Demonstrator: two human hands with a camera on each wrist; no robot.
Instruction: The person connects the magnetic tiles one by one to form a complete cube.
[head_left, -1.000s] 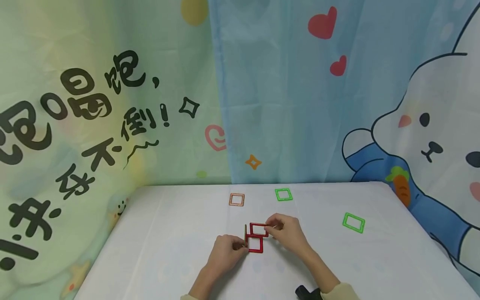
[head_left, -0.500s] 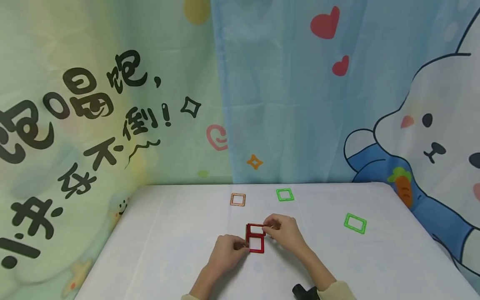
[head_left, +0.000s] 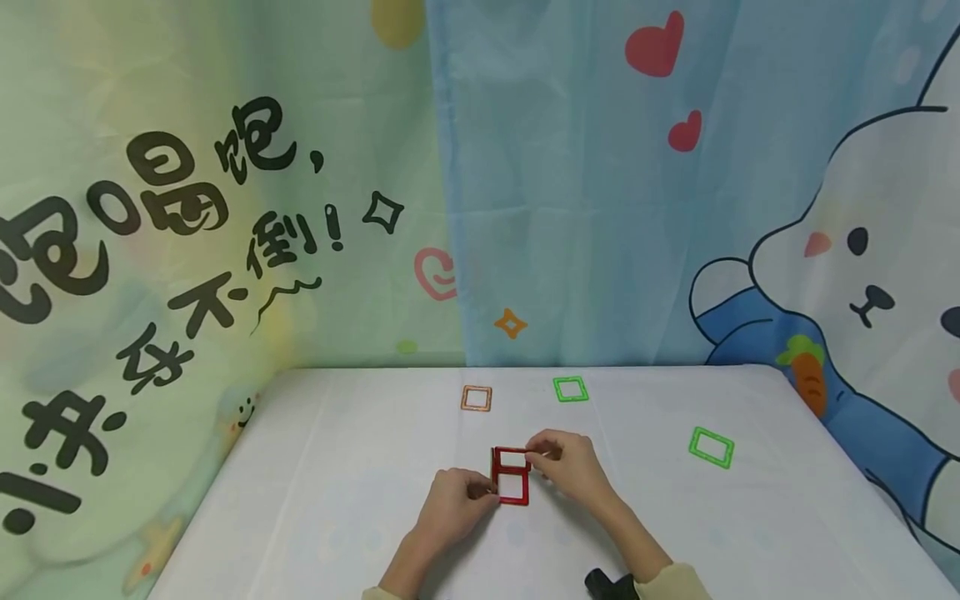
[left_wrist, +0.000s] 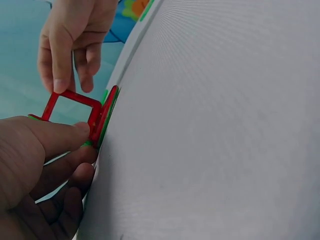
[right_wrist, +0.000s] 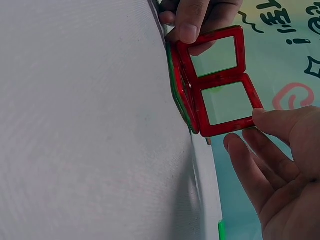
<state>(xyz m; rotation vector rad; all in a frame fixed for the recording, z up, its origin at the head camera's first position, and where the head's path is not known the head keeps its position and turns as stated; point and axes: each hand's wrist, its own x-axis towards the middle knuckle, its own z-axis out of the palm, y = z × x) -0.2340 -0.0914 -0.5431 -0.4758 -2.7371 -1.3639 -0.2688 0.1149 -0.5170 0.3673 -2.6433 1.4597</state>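
White cloth covered the surface (head_left: 360, 500), where both hands pinched two joined red square frames (head_left: 512, 475): left hand (head_left: 453, 500) at the near one, right hand (head_left: 566, 462) at the far. Beyond them, an orange frame (head_left: 476, 398) and two green frames (head_left: 570, 389) lay unjoined, so the build looked barely begun.

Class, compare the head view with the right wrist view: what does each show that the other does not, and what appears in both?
Only the head view shows the orange square frame and two loose green square frames lying apart on the white table.

Only the right wrist view shows a green edge tucked against the red pieces on the table side.

Both show the red square frames joined edge to edge, the left hand pinching one and the right hand pinching the other.
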